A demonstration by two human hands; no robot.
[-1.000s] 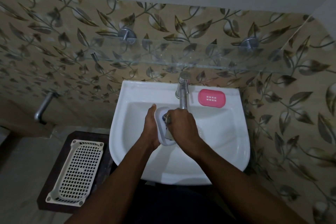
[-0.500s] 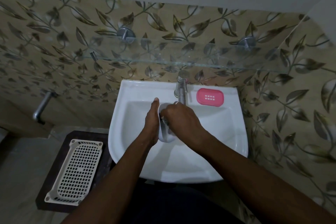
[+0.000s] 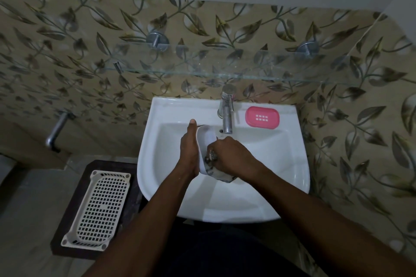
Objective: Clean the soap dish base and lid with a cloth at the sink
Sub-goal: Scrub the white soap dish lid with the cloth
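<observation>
Over the white sink (image 3: 290,164), my left hand (image 3: 190,150) grips a white oval soap dish part (image 3: 206,139) tilted on its edge, thumb along its far rim. My right hand (image 3: 227,155) is closed on a greyish cloth (image 3: 221,174) and presses it into the lower end of that white part; the cloth bunches out below my fingers. A pink soap dish part (image 3: 262,117) with small slots lies flat on the sink's back ledge, right of the tap (image 3: 227,110).
A glass shelf (image 3: 202,69) on two metal brackets hangs above the sink against leaf-patterned tiles. A cream perforated plastic tray (image 3: 99,208) rests on a dark stool (image 3: 74,252) to the lower left. A metal pipe (image 3: 56,130) juts from the left wall.
My right hand with the cloth has slid down from the upper part of the white piece to its lower end. My left hand has kept its hold, tilting the piece slightly.
</observation>
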